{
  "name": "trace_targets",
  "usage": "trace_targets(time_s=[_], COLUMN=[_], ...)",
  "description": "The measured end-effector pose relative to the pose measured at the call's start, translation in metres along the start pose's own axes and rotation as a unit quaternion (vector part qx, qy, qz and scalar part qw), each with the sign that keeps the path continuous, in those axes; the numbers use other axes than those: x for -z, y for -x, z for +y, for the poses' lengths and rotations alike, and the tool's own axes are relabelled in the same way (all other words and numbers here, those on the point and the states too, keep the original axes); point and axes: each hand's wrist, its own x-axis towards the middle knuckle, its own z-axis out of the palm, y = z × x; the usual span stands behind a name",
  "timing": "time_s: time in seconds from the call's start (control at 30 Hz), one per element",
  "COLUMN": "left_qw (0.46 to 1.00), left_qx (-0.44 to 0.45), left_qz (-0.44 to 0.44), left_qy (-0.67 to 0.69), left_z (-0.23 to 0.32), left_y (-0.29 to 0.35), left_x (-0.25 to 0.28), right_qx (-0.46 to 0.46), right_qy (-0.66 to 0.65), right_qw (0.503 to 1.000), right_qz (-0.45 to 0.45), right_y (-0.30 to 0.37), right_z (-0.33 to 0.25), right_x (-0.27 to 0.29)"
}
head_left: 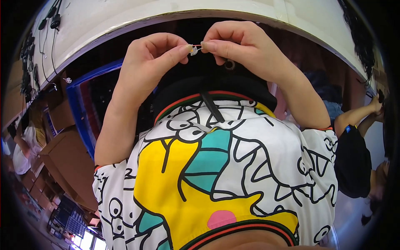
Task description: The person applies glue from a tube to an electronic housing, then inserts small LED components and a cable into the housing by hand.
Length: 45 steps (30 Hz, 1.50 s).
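White counter curves across 12 o'clock; a brown cardboard box sits at 8 o'clock. Near the counter's edge, your left hand pinches a small white connector-like piece at 12 o'clock, and your right hand pinches the thin red wire and white wire beside it. You seem to be working wires at the piece; the next move likely calls for a steady pinch.

No readable text, label, number or sign observed. One small blue patch on another person's black sleeve, right side; its pale mark too small to make out.
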Motion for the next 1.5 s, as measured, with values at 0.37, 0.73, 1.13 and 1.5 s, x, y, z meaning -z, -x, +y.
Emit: trace_targets(time_s=[0.37, 0.73, 1.13, 1.5], left_qw=[0.968, 0.918, 0.995, 0.988], left_qx=[0.081, 0.066, 0.004, -0.007], left_qz=[-0.122, -0.059, -0.089, -0.034], left_qy=[0.207, 0.388, 0.051, 0.149], left_z=[-0.006, -0.015, 0.006, -0.009], left_y=[-0.021, -0.030, -0.030, -0.027], left_x=[-0.008, -0.031, -0.012, -0.014], right_qx=[-0.122, 0.150, 0.156, 0.048], right_qy=[-0.330, -0.047, 0.058, -0.059], right_qw=[0.928, 0.971, 0.979, 0.989], right_qz=[-0.122, 0.181, 0.119, 0.129], right_y=[-0.002, 0.014, 0.008, 0.010], right_z=[0.021, 0.026, 0.021, 0.017], right_x=[0.022, -0.004, 0.012, 0.006])
